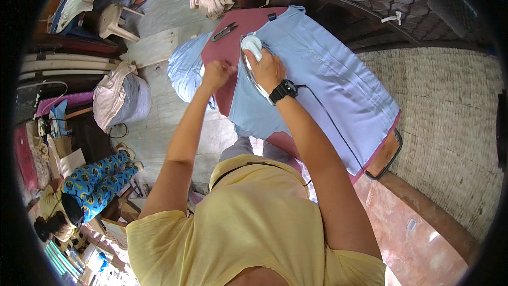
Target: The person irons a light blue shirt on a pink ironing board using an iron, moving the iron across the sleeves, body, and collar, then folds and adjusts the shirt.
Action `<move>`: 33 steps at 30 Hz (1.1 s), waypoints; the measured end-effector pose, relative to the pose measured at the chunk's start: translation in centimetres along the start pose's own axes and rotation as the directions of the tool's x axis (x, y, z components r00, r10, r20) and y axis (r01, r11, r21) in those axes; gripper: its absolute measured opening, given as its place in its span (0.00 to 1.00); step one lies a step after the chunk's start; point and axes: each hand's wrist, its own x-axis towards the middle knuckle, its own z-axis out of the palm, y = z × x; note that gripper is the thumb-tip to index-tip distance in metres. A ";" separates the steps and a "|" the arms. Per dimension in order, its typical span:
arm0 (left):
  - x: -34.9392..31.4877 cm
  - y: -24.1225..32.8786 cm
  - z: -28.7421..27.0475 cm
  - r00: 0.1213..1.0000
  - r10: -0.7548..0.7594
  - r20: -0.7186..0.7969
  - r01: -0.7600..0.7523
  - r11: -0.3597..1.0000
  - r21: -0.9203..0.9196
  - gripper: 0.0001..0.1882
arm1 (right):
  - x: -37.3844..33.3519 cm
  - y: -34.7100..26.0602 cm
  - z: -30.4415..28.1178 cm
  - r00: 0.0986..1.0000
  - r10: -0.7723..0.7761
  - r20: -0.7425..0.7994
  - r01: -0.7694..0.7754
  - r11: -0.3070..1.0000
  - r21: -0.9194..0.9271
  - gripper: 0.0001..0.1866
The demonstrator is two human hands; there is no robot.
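My right hand [267, 69] wraps round the handle of a white clothes iron [252, 47], which rests on a light blue garment [312, 63]. A black cord runs from near that wrist toward the near right corner of the cloth. The garment lies spread over a red-covered ironing board [218, 50]. Over the board's left part, beside the garment's edge, my left hand [216, 77] is closed with its fingers curled together; what they hold, if anything, I cannot make out. Green-handled thread snips [224, 32] lie at the board's far left.
Bunched blue cloth [185, 69] hangs at the board's left edge. Farther left stand a cloth bundle [123, 97] and a white plastic stool [117, 23]. A person in patterned blue trousers [103, 185] is at lower left; another person's legs show at far left. A dark metal gate [365, 0] borders the far right.
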 end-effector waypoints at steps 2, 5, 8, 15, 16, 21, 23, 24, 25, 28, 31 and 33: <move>-2.6 0.0 2.1 0.993 -0.024 -0.112 0.013 0.995 -0.102 0.16 | 0.8 -0.5 -0.6 0.999 -0.006 0.039 0.006 1.000 -0.009 0.34; -4.4 0.6 2.7 0.968 -0.183 -0.173 0.161 0.978 -0.133 0.12 | 0.9 -0.5 -0.5 0.996 -0.024 0.085 0.024 1.000 0.001 0.34; -4.9 1.0 2.4 0.971 -0.175 -0.164 0.147 0.974 -0.170 0.12 | -0.4 0.6 -0.5 0.990 -0.061 0.124 0.057 0.998 0.033 0.33; -4.6 0.7 2.2 0.977 -0.163 -0.136 0.133 0.969 -0.209 0.11 | 0.5 -0.5 -0.7 0.985 -0.083 0.154 0.085 0.996 -0.004 0.32; -4.7 0.3 2.3 0.978 -0.161 -0.136 0.128 0.967 -0.221 0.11 | 0.4 -0.2 -0.6 0.976 -0.104 0.191 0.104 0.995 0.009 0.32; -5.0 -0.2 2.5 0.982 -0.131 -0.139 0.096 0.967 -0.234 0.10 | -0.2 0.0 -1.3 0.947 -0.160 0.280 0.161 0.987 0.019 0.31; -4.7 -0.1 2.7 0.979 -0.078 -0.190 0.035 0.975 -0.221 0.09 | 1.2 -0.7 -1.3 0.935 -0.134 0.328 0.123 0.991 0.055 0.31; -4.5 -0.1 2.7 0.975 -0.050 -0.215 0.003 0.977 -0.213 0.09 | 1.5 -1.0 -1.2 0.934 -0.145 0.328 0.146 0.989 0.021 0.32; -4.3 -0.7 3.0 0.971 -0.095 -0.217 0.031 0.960 -0.279 0.09 | 1.7 -1.3 -1.2 0.930 -0.161 0.331 0.174 0.985 -0.010 0.32; -4.2 -2.2 3.6 0.946 -0.276 -0.169 0.183 0.886 -0.426 0.12 | 1.0 -0.8 -2.9 0.898 -0.169 0.406 0.196 0.980 -0.026 0.32; -3.6 0.6 2.7 0.906 -0.403 -0.127 0.346 0.880 -0.325 0.16 | -1.6 2.9 -6.6 0.886 -0.202 0.417 0.208 0.978 0.031 0.31; -3.9 3.2 2.5 0.924 -0.327 -0.198 0.322 0.945 -0.059 0.18 | -3.2 5.7 -8.4 0.913 -0.193 0.359 0.206 0.978 0.002 0.31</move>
